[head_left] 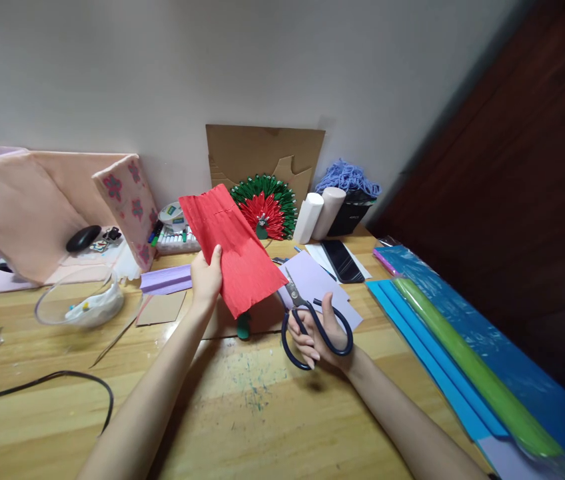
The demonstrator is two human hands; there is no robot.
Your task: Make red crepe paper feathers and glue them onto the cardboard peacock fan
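An oblong, wrinkled red crepe-paper sheet [235, 248] is clamped at its left edge by the fingers of the left hand [206, 277]; those of the right hand [330, 328] curl round dark-handled metal scissors [304, 305] beside its lower right corner. Below lies a grained wooden table [262, 427], behind it a grey wall [162, 80]. The sheet's long axis slants from upper left to lower right

Left hand [206, 276] raised, thumb on top; right hand [332, 330] lower, palm up, fingers [306, 341] curled, thumb upright.
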